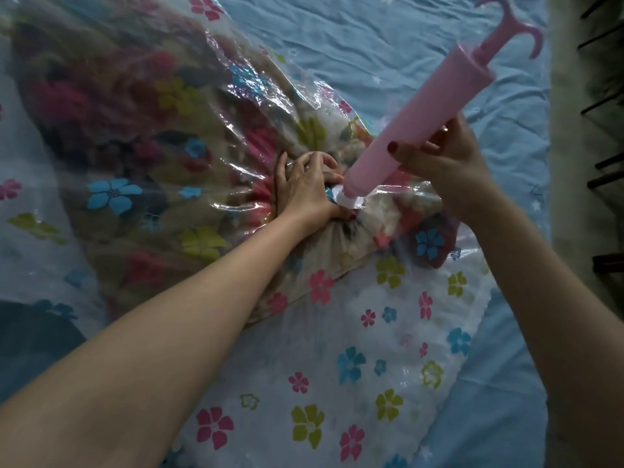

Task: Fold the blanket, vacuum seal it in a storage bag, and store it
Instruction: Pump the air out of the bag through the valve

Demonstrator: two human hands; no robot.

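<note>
A clear storage bag [337, 349] printed with coloured flowers lies on the bed, with a folded brown flowered blanket [141, 136] inside it. A pink hand pump [415, 119] stands tilted, its tip set on the bag's white valve [351, 201]. My right hand [442, 160] grips the pump's barrel near its lower end. My left hand [310, 190] rests on the bag just left of the valve, fingers curled into the plastic and thumb beside the valve. The pump's T-handle [510, 25] points to the upper right.
A light blue bedsheet [405, 45] covers the bed under the bag. The bed's right edge runs down the right side, with dark floor and dark furniture legs [604, 96] beyond it. A dark cloth [30, 329] lies at the lower left.
</note>
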